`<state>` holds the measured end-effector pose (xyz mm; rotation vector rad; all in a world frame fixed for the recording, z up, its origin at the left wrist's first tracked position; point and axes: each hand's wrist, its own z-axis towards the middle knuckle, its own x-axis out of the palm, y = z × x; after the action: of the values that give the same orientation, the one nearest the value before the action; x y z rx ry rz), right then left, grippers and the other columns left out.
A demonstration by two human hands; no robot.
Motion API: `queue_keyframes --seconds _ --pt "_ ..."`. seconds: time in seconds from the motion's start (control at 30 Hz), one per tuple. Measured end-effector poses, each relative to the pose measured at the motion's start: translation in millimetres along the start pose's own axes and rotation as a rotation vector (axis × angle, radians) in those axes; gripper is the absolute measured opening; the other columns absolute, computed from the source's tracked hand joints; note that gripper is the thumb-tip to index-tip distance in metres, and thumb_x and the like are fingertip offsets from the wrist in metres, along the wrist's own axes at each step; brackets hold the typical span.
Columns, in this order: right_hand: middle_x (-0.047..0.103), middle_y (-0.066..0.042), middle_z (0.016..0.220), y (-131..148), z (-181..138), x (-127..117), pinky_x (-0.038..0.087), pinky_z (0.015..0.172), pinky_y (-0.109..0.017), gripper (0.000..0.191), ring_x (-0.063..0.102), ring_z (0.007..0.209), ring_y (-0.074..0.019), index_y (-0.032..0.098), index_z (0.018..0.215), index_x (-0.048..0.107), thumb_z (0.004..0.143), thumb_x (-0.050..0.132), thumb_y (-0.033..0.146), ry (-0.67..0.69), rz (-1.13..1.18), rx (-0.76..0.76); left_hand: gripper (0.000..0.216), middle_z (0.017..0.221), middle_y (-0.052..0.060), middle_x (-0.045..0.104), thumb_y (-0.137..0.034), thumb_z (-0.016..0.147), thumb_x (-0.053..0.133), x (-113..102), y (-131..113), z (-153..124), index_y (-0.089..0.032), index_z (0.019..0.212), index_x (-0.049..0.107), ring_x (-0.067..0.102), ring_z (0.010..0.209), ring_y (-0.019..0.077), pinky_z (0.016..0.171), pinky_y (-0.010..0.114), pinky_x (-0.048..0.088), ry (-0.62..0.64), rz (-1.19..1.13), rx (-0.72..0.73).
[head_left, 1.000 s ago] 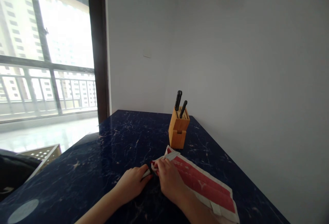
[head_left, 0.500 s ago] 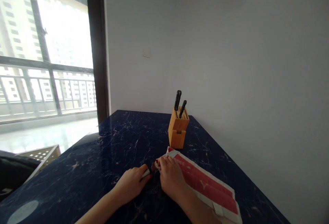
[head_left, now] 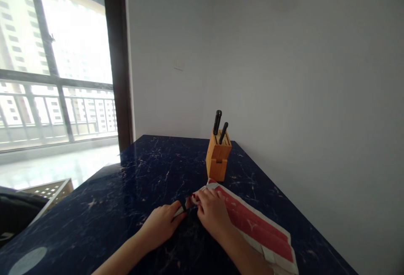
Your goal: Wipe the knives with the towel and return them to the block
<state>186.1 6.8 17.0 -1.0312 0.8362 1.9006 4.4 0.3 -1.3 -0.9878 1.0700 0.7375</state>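
Left hand (head_left: pixel 160 225), grip closed around a pale handle (head_left: pixel 179 212); right hand (head_left: pixel 213 214), grip closed on red-and-white cloth (head_left: pixel 260 229).

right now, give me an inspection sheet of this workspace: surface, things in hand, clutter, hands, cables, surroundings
Surface: dark blue, marble-patterned tabletop
Things in hand: red-and-white cloth; narrow pale-and-dark item, mostly hidden
Clutter: wooden knife block, upright, two black handles showing; pale round patch, nature unclear
Hands: left hand grips the narrow item; right hand holds the cloth's end
Cables: nothing seen
Surroundings: grey wall; window and perforated basket at left
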Motion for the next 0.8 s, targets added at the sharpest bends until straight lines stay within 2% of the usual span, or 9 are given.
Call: queue_keyframes --seconds 0.13,0.33,0.53,0.7,0.8 --pt "0.057 -0.002 0.088 -3 1 5 0.029 0.078 -0.031 0.023 0.047 0.088 -0.0189 0.020 0.089 0.051 0.071 0.047 0.006 -0.054 0.091 0.052 0.027 0.079 0.002 0.065 -0.043 0.087 0.030 0 1 -1 -0.024 0.091 0.049 0.062 0.075 0.0201 0.060 0.025 0.037 -0.007 0.010 0.009" --pt "0.060 0.001 0.092 13 0 3 0.030 0.081 -0.031 0.018 0.049 0.089 -0.0177 0.022 0.091 0.053 0.079 0.047 0.010 -0.033 0.221 -0.104 0.025 0.081 0.001 0.066 -0.042 0.087 0.031 0 0 0 -0.025 0.089 0.049 0.062 0.076 0.0194 0.061 0.025 0.037 -0.010 -0.004 0.023" --pt "0.061 -0.003 0.091 0 5 1 0.032 0.079 -0.032 0.017 0.051 0.087 -0.0186 0.021 0.093 0.055 0.082 0.045 0.012 -0.130 0.172 0.041 0.026 0.075 0.001 0.065 -0.043 0.086 0.030 -2 -2 0 -0.024 0.085 0.048 0.063 0.070 0.0196 0.056 0.025 0.036 0.001 0.017 0.014" --pt "0.060 -0.001 0.091 7 1 5 0.036 0.078 -0.029 0.018 0.051 0.088 -0.0174 0.022 0.092 0.055 0.080 0.047 0.010 -0.071 0.273 -0.074 0.025 0.081 0.002 0.066 -0.042 0.086 0.031 0 0 0 -0.025 0.090 0.049 0.063 0.076 0.0206 0.061 0.026 0.038 -0.007 0.018 0.023" --pt "0.060 -0.001 0.092 10 2 3 0.035 0.080 -0.030 0.019 0.050 0.089 -0.0177 0.023 0.092 0.055 0.080 0.047 0.010 -0.063 0.255 -0.104 0.025 0.082 0.001 0.066 -0.042 0.087 0.031 0 0 1 -0.025 0.090 0.049 0.063 0.077 0.0197 0.062 0.025 0.037 -0.002 0.004 0.028"
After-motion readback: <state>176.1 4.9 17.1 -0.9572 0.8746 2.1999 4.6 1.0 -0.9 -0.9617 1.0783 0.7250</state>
